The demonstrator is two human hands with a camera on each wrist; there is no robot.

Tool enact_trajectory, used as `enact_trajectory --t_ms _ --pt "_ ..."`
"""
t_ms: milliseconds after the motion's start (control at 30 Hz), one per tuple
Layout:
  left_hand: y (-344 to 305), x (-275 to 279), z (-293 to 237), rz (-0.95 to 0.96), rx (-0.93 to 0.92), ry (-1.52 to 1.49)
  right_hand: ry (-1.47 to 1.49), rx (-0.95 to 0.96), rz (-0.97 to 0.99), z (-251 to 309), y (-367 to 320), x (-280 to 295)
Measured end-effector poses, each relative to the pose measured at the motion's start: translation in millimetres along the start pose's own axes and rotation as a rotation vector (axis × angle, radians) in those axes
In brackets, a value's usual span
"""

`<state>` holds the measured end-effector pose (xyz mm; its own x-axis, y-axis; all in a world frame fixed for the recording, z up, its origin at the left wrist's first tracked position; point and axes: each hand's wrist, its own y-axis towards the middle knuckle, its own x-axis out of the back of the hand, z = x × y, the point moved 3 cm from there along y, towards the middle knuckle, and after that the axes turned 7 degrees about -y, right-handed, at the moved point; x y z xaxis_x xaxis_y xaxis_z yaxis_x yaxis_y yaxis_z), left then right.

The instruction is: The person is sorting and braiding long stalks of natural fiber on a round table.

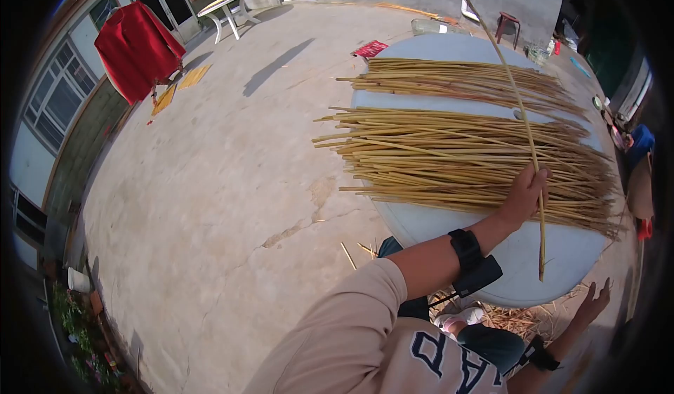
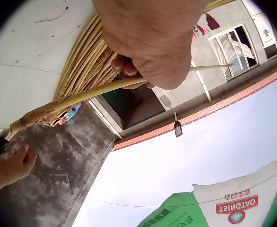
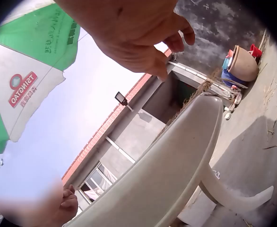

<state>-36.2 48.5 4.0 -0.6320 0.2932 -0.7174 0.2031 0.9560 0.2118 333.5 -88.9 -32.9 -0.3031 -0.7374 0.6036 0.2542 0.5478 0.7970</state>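
Note:
My left hand (image 1: 521, 196) grips one long dry plant stalk (image 1: 526, 123) near its thicker end, holding it across the table. The left wrist view shows curled fingers (image 2: 129, 68) around the stalk (image 2: 77, 98). Below that hand lies a wide row of yellow stalks (image 1: 435, 152), bushy ends to the right; a narrower row of stalks (image 1: 449, 78) lies beyond it. Both are on the pale plastic table (image 1: 491, 264). Off the table's near right edge, my right hand (image 1: 591, 305) is empty, its fingers spread and relaxed. In its wrist view, the right hand (image 3: 134, 40) appears above the table's rim.
Broken straw (image 1: 516, 318) litters the ground beside my shoe (image 1: 460, 318). Past the table's right side are a blue container (image 1: 640, 145) and a tan basin (image 1: 639, 194). A red garment (image 1: 137, 50) hangs at the far left, near a white table (image 1: 226, 8).

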Motion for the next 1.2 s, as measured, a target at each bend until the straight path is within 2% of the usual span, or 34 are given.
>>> enact_trajectory --t_ms 33,100,133,200,300,367,467,700,800,833,933,1033,1200 --pt "0.8 -1.3 1.4 0.003 0.002 -0.003 -0.005 -0.001 -0.001 17.5 3.7 12.7" --pt "-0.3 -2.1 1.4 0.038 -0.004 0.033 0.797 -0.381 0.319 62.3 -0.5 24.5" --pt "-1.0 -1.4 1.9 0.033 0.001 0.039 0.800 -0.388 0.326 80.2 -2.1 30.5" --pt "-1.4 -3.2 1.9 0.047 0.017 0.010 1.074 -0.248 0.676 127.5 -6.9 37.1" --pt "-1.5 -3.2 -2.7 0.063 0.014 0.022 1.246 -0.209 0.831 215.2 -6.7 73.0" --pt "-1.6 -1.1 -5.7 0.050 0.003 0.013 1.287 -0.153 1.009 239.2 -11.7 71.1" --pt "0.2 2.7 -5.6 0.024 0.005 -0.023 1.368 -0.209 1.111 247.2 -20.5 59.8" --pt "-0.3 -5.4 -0.1 -0.010 0.024 -0.025 1.323 -0.284 1.009 238.7 -20.6 57.5" --pt "-4.7 -4.6 1.5 0.037 0.150 0.127 1.208 -0.222 0.889 242.2 -19.9 60.2" --pt "-4.2 -4.8 0.6 0.048 0.153 0.128 1.227 -0.197 0.908 242.2 -16.8 64.5" --pt "-3.9 -3.1 -0.5 -0.033 0.155 0.128 1.422 -0.285 0.932 237.5 -14.6 62.8" --pt "-2.8 -4.9 -4.9 -0.026 0.073 0.127 1.500 -0.424 0.976 228.3 -18.1 53.7" --pt "-5.0 -11.7 -5.1 -0.012 0.075 0.189 1.577 -0.349 0.886 227.3 -18.6 52.9"
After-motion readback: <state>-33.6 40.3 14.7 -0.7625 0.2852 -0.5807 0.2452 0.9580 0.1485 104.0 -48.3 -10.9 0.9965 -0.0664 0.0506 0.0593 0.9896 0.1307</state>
